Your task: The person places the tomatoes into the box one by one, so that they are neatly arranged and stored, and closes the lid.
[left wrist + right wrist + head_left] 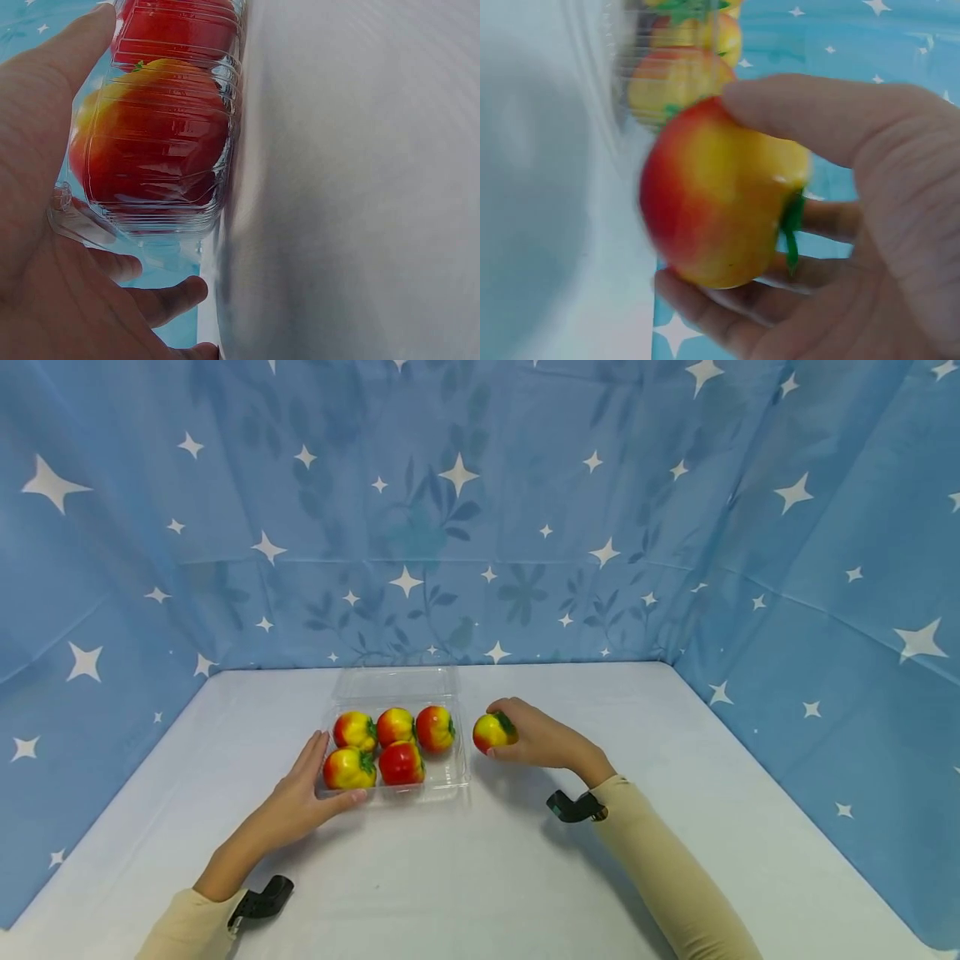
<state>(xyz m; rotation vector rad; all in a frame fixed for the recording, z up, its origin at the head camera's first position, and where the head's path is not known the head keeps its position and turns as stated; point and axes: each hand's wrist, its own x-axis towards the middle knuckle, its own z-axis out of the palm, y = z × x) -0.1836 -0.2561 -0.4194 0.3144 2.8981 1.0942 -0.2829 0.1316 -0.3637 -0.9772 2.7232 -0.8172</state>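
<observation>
A red and yellow bell pepper (491, 732) with a green stem is held in my right hand (534, 734), thumb on one side and fingers on the other, just right of a clear plastic box (447, 770). In the right wrist view the same pepper (712, 199) fills the grip. Several similar peppers (401, 763) lie in two rows inside the box, with bare floor at its front right corner. My left hand (300, 802) rests at the box's front left corner, fingers along the left side and thumb along the front. Its fingers look straight in the left wrist view.
The box's clear lid (395, 682) lies folded back behind it. White cloth covers the table (420, 877). A blue curtain (480, 527) with white stars stands along the back and both sides. Each wrist wears a black device (573, 807).
</observation>
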